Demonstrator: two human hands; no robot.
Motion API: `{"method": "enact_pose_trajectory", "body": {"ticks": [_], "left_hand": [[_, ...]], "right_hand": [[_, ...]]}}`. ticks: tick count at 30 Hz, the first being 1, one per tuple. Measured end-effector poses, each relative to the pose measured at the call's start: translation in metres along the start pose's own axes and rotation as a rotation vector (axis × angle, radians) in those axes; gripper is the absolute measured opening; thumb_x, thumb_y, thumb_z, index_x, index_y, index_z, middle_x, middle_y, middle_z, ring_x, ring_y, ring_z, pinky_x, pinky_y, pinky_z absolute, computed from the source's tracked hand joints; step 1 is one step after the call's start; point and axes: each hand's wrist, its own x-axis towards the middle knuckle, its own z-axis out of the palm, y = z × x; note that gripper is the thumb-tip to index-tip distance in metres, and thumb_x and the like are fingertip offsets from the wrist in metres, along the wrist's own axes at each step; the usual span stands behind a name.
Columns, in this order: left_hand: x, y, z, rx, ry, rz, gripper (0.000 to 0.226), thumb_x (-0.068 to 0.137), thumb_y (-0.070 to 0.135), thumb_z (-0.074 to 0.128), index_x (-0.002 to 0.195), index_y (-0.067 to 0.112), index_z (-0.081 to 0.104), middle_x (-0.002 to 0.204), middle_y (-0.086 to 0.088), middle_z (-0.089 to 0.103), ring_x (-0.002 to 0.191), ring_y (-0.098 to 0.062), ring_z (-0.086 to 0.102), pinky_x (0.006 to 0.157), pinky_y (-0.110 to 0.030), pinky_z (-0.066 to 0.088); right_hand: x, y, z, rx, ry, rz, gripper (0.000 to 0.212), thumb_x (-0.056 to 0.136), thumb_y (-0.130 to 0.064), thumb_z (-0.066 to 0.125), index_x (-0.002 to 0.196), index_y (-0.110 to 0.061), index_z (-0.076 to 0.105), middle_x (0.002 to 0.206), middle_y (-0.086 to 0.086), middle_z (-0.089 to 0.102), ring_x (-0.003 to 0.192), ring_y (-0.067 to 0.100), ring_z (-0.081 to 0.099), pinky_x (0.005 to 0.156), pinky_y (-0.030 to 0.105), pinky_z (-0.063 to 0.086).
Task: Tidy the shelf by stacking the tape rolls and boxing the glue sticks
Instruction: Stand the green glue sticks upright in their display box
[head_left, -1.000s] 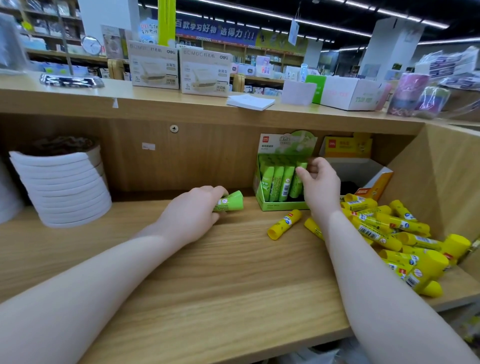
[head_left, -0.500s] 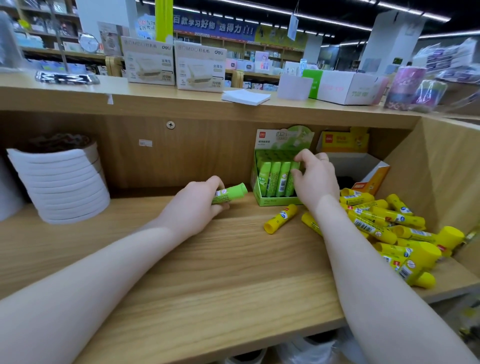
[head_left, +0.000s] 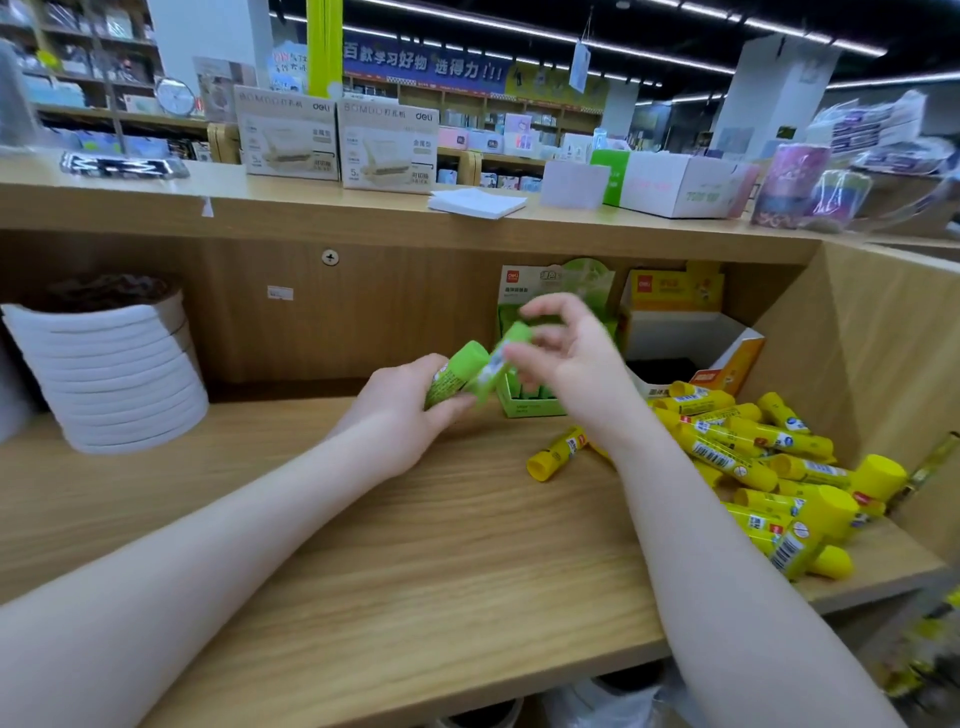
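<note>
My left hand (head_left: 405, 415) grips a green glue stick (head_left: 453, 375) just above the shelf board. Close to its right, my right hand (head_left: 574, 358) pinches a second green glue stick (head_left: 503, 358), which is blurred and tilted against the first. Behind them stands the green display box (head_left: 524, 408) with several green sticks, mostly hidden by my right hand. An open yellow-and-white box (head_left: 730, 366) stands to its right. A heap of yellow glue sticks (head_left: 753, 449) lies at the shelf's right end, and one yellow stick (head_left: 556, 453) lies apart. A stack of white tape rolls (head_left: 111, 369) stands at the left.
The wooden shelf (head_left: 415, 545) is closed by a back panel and a slanted right wall (head_left: 883, 353). On the counter above sit two punch boxes (head_left: 337, 140), a white paper pad (head_left: 478, 202) and more boxes (head_left: 675, 184). More goods show below the shelf edge.
My right hand has drawn a green glue stick out of the green box and carried it left to my left hand. My left hand has raised its stick slightly.
</note>
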Motion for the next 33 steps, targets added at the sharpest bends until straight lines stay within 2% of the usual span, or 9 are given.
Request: {"method": "enact_pose_trajectory", "body": {"ticks": [3, 6, 12, 15, 18, 20, 25, 28, 33], "left_hand": [[0.001, -0.004, 0.000, 0.052, 0.010, -0.014, 0.022, 0.088, 0.042, 0.053, 0.103, 0.027, 0.049, 0.077, 0.005, 0.054, 0.072, -0.015, 0.053, 0.059, -0.028, 0.042], [0.003, -0.008, 0.001, 0.088, 0.020, 0.014, 0.024, 0.086, 0.044, 0.056, 0.096, 0.024, 0.048, 0.071, 0.002, 0.055, 0.064, -0.014, 0.053, 0.053, -0.027, 0.039], [0.005, -0.010, 0.007, 0.007, -0.018, 0.012, 0.020, 0.090, 0.042, 0.048, 0.101, 0.026, 0.042, 0.066, 0.005, 0.053, 0.051, -0.004, 0.048, 0.044, -0.019, 0.031], [0.005, -0.013, 0.009, -0.037, -0.038, 0.028, 0.015, 0.093, 0.032, 0.040, 0.106, 0.025, 0.042, 0.065, 0.004, 0.053, 0.049, -0.005, 0.046, 0.042, -0.017, 0.030], [0.005, -0.014, 0.009, 0.006, -0.010, 0.066, 0.016, 0.095, 0.033, 0.040, 0.109, 0.025, 0.043, 0.072, 0.007, 0.051, 0.058, -0.005, 0.046, 0.048, -0.020, 0.028], [0.004, -0.015, 0.008, 0.035, 0.007, 0.092, 0.018, 0.094, 0.034, 0.044, 0.110, 0.025, 0.045, 0.078, 0.010, 0.051, 0.066, -0.003, 0.048, 0.052, -0.019, 0.030], [0.002, -0.014, 0.005, 0.039, 0.071, 0.107, 0.018, 0.089, 0.038, 0.053, 0.100, 0.026, 0.045, 0.083, 0.003, 0.057, 0.066, -0.011, 0.053, 0.059, -0.031, 0.045], [0.001, -0.012, 0.005, 0.016, 0.101, 0.125, 0.018, 0.087, 0.038, 0.056, 0.095, 0.025, 0.048, 0.074, 0.007, 0.055, 0.054, -0.005, 0.047, 0.046, -0.016, 0.033], [0.000, -0.012, 0.005, -0.005, 0.104, 0.119, 0.017, 0.086, 0.037, 0.058, 0.096, 0.024, 0.052, 0.074, 0.008, 0.056, 0.052, -0.005, 0.044, 0.046, -0.014, 0.033]], "right_hand": [[0.006, 0.008, -0.025, -0.372, 0.445, -0.050, 0.019, 0.086, -0.020, 0.064, 0.090, -0.018, 0.045, 0.082, 0.002, 0.056, 0.066, 0.019, 0.056, 0.060, 0.030, 0.044], [0.009, 0.018, -0.038, -0.572, 0.626, -0.055, 0.025, 0.089, -0.018, 0.060, 0.103, -0.008, 0.043, 0.089, 0.008, 0.056, 0.075, 0.026, 0.055, 0.067, 0.035, 0.044], [0.016, 0.030, -0.041, -0.704, 0.610, 0.022, 0.032, 0.095, -0.017, 0.049, 0.125, -0.007, 0.044, 0.120, 0.016, 0.056, 0.106, 0.033, 0.054, 0.076, 0.029, 0.036], [0.016, 0.027, -0.040, -0.712, 0.579, -0.097, 0.037, 0.099, -0.015, 0.037, 0.135, -0.007, 0.040, 0.128, 0.017, 0.048, 0.103, 0.032, 0.053, 0.079, 0.023, 0.035], [0.017, 0.021, -0.037, -0.611, 0.517, -0.068, 0.042, 0.101, -0.020, 0.031, 0.143, -0.015, 0.029, 0.124, 0.016, 0.050, 0.092, 0.038, 0.059, 0.081, 0.043, 0.049], [0.017, 0.023, -0.039, -0.667, 0.504, 0.054, 0.044, 0.099, -0.024, 0.038, 0.140, -0.013, 0.028, 0.116, 0.018, 0.058, 0.098, 0.038, 0.057, 0.083, 0.046, 0.046], [0.013, 0.025, -0.043, -0.794, 0.570, 0.272, 0.012, 0.087, -0.016, 0.051, 0.096, -0.010, 0.055, 0.114, 0.015, 0.053, 0.101, 0.033, 0.051, 0.075, 0.031, 0.034], [0.014, 0.025, -0.042, -0.720, 0.529, 0.302, 0.026, 0.084, -0.012, 0.056, 0.110, -0.010, 0.051, 0.114, 0.014, 0.055, 0.093, 0.029, 0.052, 0.074, 0.030, 0.038], [0.012, 0.028, -0.039, -0.647, 0.571, 0.184, 0.033, 0.087, -0.009, 0.062, 0.113, -0.007, 0.042, 0.115, 0.017, 0.055, 0.084, 0.023, 0.047, 0.072, 0.031, 0.039]]}}
